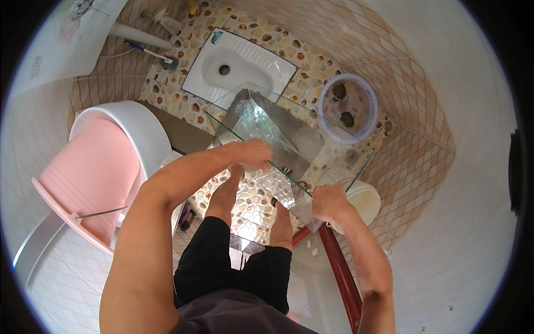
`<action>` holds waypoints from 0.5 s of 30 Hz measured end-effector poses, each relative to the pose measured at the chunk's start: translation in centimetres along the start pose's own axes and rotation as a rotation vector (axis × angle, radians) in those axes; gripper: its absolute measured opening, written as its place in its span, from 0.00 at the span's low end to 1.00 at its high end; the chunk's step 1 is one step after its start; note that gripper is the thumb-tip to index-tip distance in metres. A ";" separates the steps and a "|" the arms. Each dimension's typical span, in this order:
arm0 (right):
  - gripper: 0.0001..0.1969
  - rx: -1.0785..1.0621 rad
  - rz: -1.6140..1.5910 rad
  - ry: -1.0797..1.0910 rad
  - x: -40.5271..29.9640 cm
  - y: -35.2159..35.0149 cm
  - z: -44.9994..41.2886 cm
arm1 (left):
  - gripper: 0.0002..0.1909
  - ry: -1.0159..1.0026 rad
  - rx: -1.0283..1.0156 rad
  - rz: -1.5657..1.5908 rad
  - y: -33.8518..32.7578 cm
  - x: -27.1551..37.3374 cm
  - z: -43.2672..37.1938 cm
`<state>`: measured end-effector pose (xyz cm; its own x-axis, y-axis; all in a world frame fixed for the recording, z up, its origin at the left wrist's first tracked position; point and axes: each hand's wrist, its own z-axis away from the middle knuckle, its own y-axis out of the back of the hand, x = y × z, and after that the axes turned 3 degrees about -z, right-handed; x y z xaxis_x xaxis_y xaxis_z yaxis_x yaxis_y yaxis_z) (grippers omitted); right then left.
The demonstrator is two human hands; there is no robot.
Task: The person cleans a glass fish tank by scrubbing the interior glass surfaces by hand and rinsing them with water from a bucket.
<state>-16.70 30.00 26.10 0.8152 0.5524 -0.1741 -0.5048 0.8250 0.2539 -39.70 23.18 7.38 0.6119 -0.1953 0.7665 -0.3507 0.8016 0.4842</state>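
A clear glass tank with greenish edges is before me, above the tiled floor. My left hand grips the middle of its near rim, with the fingers curled over the glass. At the near right corner my right hand is closed on the rim. Grey murky matter and shiny, rippled water show through the tank towards its far left. The tank's far left part overlaps the near edge of a white squat toilet; whether they touch I cannot tell.
A round pale basin holds two dark turtles. Behind my right hand stands a white bucket. A pink bucket leans in a white tub. A toilet brush lies near a white pipe. Red rails stand at right.
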 end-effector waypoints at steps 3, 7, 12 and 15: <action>0.11 0.027 0.047 0.029 -1.7 2.9 -0.4 | 0.12 -0.033 0.075 0.160 1.2 -1.9 1.4; 0.07 0.179 0.142 0.040 -4.5 6.8 -1.0 | 0.12 0.109 0.003 0.257 4.4 -3.9 3.2; 0.15 0.586 0.127 0.234 -6.3 10.7 -2.2 | 0.14 0.222 0.030 0.406 7.1 -8.7 5.4; 0.22 0.724 0.127 0.285 -7.2 13.9 -4.2 | 0.14 0.313 0.036 0.422 9.3 -10.4 5.8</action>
<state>-30.78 38.01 26.93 0.6099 0.7271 -0.3152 -0.1987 0.5254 0.8273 -53.35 29.37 6.36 0.5931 0.3231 0.7375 -0.6329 0.7532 0.1790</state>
